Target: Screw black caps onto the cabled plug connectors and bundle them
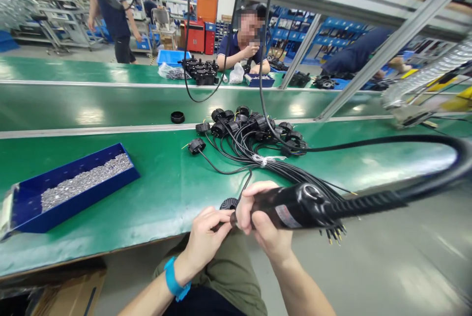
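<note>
My right hand [271, 235] is wrapped around a black electric screwdriver [283, 208], which lies nearly level and points left. Its thick cable leaves from the right end. At the tip, the thumb and fingers of my left hand [206, 232] are pinched together; what lies between them is hidden. Just behind the fingertips shows a ribbed round black part [229, 203] with a cable running from it, partly covered by my hands. Farther back on the bench is a bundle of black cables [254, 149] with round black housings [241, 122] on their ends, tied with clear plastic.
A blue tray [81, 213] of small metal pieces sits at the left on the green bench [165, 178]. A black ring-shaped cap [177, 117] lies behind. Hanging cables and a slanted metal post [383, 50] cross the view. A person [243, 45] sits opposite; others are farther off.
</note>
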